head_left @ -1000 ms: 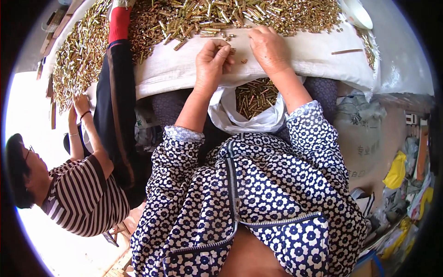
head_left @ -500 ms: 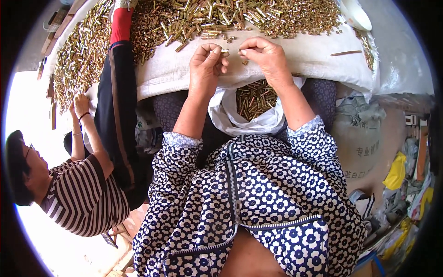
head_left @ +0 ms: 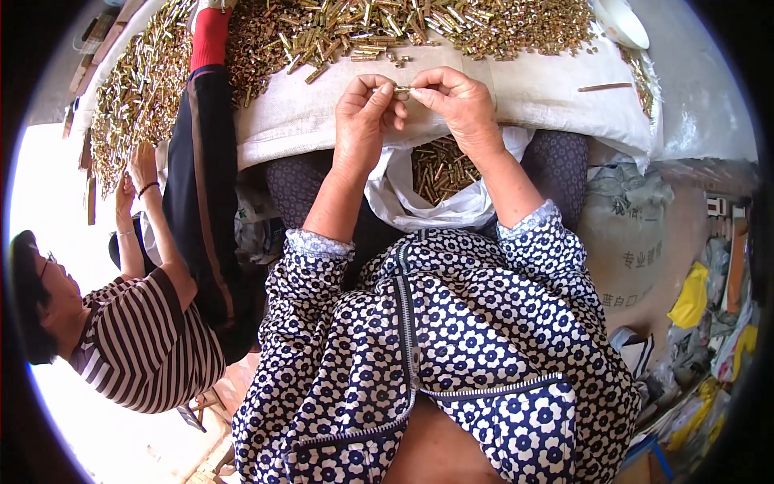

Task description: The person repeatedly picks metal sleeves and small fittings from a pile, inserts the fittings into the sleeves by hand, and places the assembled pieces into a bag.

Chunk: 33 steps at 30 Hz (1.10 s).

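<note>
Fingers pinching small brass-coloured piece, ends hidden

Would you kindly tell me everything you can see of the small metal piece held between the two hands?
The small metal piece is shiny, gold-coloured and looks roughly cylindrical, with bright highlights. It points about left to right, pinched between the left hand and the right hand, which cover its ends. In this view it shows against the pale cloth, on the near side of the gold-coloured heap. I cannot tell whether it is one part or two together.
</note>
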Motion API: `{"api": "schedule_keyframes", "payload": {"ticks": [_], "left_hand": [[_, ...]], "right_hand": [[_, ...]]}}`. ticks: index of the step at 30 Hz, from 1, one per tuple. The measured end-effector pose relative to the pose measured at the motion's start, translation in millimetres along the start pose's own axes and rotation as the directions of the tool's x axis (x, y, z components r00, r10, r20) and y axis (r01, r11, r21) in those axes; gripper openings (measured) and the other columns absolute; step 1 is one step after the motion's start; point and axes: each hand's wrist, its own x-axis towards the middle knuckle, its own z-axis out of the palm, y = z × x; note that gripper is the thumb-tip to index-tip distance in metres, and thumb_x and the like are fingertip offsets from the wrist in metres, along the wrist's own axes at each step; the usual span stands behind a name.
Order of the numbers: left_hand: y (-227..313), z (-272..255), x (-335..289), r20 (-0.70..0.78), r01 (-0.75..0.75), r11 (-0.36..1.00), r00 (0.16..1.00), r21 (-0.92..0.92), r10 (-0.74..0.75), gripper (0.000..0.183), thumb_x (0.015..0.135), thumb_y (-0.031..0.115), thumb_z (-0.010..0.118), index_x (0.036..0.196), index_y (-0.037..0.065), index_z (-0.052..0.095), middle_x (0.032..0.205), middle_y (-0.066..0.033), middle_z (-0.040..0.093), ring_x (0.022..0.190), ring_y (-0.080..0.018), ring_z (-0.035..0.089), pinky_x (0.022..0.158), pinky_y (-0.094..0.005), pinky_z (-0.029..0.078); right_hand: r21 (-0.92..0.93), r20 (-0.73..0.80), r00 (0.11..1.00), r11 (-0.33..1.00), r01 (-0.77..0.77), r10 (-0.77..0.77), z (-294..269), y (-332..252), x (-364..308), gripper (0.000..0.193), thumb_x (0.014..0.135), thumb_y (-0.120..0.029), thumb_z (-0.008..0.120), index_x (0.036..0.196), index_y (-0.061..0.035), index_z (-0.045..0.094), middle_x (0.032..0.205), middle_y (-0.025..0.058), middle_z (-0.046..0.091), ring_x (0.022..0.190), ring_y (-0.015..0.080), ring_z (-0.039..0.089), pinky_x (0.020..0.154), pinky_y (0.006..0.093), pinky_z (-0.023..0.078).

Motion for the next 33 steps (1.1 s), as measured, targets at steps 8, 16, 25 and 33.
{"api": "schedule_keyframes", "payload": {"ticks": [8,16,25,33], "left_hand": [[-1,0,-1,0.064,-0.086,0.993,0.995,0.082,0.081,0.01,0.096,0.012,0.051,0.098,0.003,0.051,0.081,-0.0069,0.061,0.063,-0.011,0.057,0.053,-0.022,0.047],[11,0,-8,0.233,-0.051,0.98,0.972,0.192,0.005,0.011,0.098,0.015,0.048,0.097,0.004,0.05,0.078,-0.0039,0.058,0.061,-0.0093,0.056,0.05,-0.0211,0.045],[16,1,-10,0.255,0.005,0.988,0.966,0.157,-0.045,0.012,0.098,0.016,0.047,0.097,0.005,0.051,0.071,-0.0035,0.057,0.058,-0.009,0.055,0.049,-0.0203,0.043],[15,-18,-1,0.353,-0.412,0.236,0.9,0.88,0.257,0.009,0.093,0.011,0.049,0.097,0.005,0.055,0.073,-0.0093,0.06,0.064,-0.021,0.061,0.055,-0.0333,0.047]], "right_hand": [[-0.117,0.014,0.999,0.992,0.038,-0.037,-2,-3,2,0.013,0.084,-0.001,0.065,0.097,0.0002,0.064,0.091,0.0009,0.064,0.085,0.0078,0.059,0.079,0.0207,0.047],[0.273,0.357,0.934,0.955,-0.112,0.007,-17,-10,5,0.015,0.079,0.0,0.069,0.092,-0.0027,0.063,0.093,0.0021,0.062,0.088,0.0116,0.059,0.084,0.0251,0.048],[0.131,0.445,0.896,0.989,-0.065,0.0,-20,-14,14,0.018,0.079,-0.005,0.071,0.094,-0.0029,0.062,0.085,0.0024,0.064,0.083,0.0115,0.061,0.08,0.0251,0.049],[-0.454,0.245,0.967,0.872,0.181,-0.073,-19,-21,3,0.021,0.078,-0.005,0.069,0.098,-0.0041,0.063,0.089,0.0,0.061,0.086,0.0117,0.059,0.077,0.0247,0.049]]}}
